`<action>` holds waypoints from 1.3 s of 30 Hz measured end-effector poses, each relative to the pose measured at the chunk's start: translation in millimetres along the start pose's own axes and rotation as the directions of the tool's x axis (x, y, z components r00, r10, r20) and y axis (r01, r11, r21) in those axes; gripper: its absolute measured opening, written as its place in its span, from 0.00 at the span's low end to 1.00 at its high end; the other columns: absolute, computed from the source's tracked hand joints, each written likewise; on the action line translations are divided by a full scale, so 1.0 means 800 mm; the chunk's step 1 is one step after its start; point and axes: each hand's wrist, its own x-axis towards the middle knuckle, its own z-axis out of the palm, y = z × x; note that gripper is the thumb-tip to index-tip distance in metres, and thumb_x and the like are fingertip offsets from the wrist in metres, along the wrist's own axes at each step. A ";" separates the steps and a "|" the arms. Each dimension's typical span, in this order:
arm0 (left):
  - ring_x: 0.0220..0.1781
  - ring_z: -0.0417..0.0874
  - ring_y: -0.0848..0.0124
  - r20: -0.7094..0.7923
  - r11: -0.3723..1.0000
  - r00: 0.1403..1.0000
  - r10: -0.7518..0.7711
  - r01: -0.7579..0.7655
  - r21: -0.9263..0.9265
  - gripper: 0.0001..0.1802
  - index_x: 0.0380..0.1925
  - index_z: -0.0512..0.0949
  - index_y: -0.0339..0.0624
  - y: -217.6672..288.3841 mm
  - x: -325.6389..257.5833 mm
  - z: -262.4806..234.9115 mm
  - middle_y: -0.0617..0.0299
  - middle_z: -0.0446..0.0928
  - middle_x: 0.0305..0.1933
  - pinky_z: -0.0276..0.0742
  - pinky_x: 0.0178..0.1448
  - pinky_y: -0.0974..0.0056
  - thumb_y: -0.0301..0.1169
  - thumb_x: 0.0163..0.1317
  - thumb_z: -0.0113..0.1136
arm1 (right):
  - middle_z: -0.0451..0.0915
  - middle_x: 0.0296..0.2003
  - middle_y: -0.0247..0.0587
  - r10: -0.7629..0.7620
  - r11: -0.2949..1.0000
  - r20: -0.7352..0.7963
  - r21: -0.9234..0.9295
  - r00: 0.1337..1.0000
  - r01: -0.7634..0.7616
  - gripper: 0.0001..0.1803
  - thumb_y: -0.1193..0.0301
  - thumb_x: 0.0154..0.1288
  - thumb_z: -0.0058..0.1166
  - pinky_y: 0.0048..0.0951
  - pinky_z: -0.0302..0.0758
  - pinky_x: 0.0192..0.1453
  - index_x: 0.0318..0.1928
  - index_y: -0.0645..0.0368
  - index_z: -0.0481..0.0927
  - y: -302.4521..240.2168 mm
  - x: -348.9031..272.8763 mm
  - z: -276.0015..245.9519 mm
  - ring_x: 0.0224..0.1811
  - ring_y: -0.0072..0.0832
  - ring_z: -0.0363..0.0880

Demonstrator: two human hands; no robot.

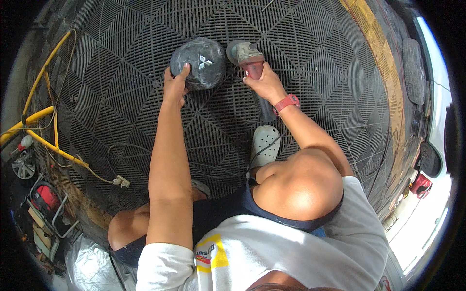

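My left hand [174, 87] grips the left edge of a dark, rounded cover [201, 52], its thumb lying on the face. The cover has a scuffed, dusty surface and a silver emblem, and looks like a steering-wheel centre cover. Around the red body of an angle grinder [252, 68] my right hand [270, 86] is closed. The grinder's grey head and round disc [234, 50] point toward the cover, with a small gap between disc and cover. The fingers under the grinder are partly hidden, and so is the underside of the cover.
Black slatted floor tiles [131, 97] lie beneath, with a yellow strip [376, 53] at right. A yellow tubular frame [41, 116] stands at left, near a cable with a pale plug [121, 181]. A dark cord crosses near my shoe [265, 143]. A white car [439, 111] is at right.
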 end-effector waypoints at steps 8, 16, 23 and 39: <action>0.69 0.82 0.53 -0.136 0.989 0.991 -0.002 -0.018 -0.149 0.51 0.84 0.52 0.48 -0.037 -0.015 0.005 0.47 0.71 0.76 0.87 0.57 0.49 0.45 0.73 0.75 | 0.84 0.49 0.39 -0.102 0.969 0.067 0.231 0.993 0.084 0.33 0.64 0.62 0.74 0.33 0.84 0.48 0.62 0.66 0.75 -0.010 0.013 0.030 0.44 0.25 0.85; 0.65 0.84 0.55 -0.091 0.965 0.995 0.028 -0.050 -0.256 0.46 0.84 0.52 0.45 -0.057 -0.013 0.016 0.47 0.72 0.74 0.87 0.58 0.51 0.43 0.78 0.69 | 0.87 0.49 0.48 -0.031 0.946 0.065 0.325 0.997 0.008 0.33 0.59 0.60 0.74 0.38 0.82 0.59 0.60 0.65 0.79 0.039 0.035 0.007 0.51 0.37 0.87; 0.73 0.77 0.53 -0.075 0.956 0.997 0.021 -0.042 -0.289 0.47 0.85 0.51 0.49 -0.074 -0.029 0.011 0.49 0.66 0.81 0.84 0.61 0.50 0.45 0.78 0.68 | 0.84 0.44 0.39 -0.155 0.970 0.150 0.208 0.976 0.122 0.32 0.63 0.61 0.74 0.33 0.83 0.45 0.61 0.66 0.77 -0.008 0.038 0.008 0.39 0.25 0.84; 0.69 0.79 0.55 -0.061 0.956 0.998 0.008 -0.025 -0.293 0.42 0.83 0.53 0.55 -0.077 -0.033 0.005 0.49 0.67 0.78 0.82 0.63 0.49 0.45 0.80 0.67 | 0.88 0.39 0.42 -0.149 0.982 0.354 0.162 0.923 0.096 0.30 0.55 0.61 0.75 0.35 0.82 0.48 0.52 0.65 0.81 -0.051 0.080 -0.020 0.38 0.30 0.87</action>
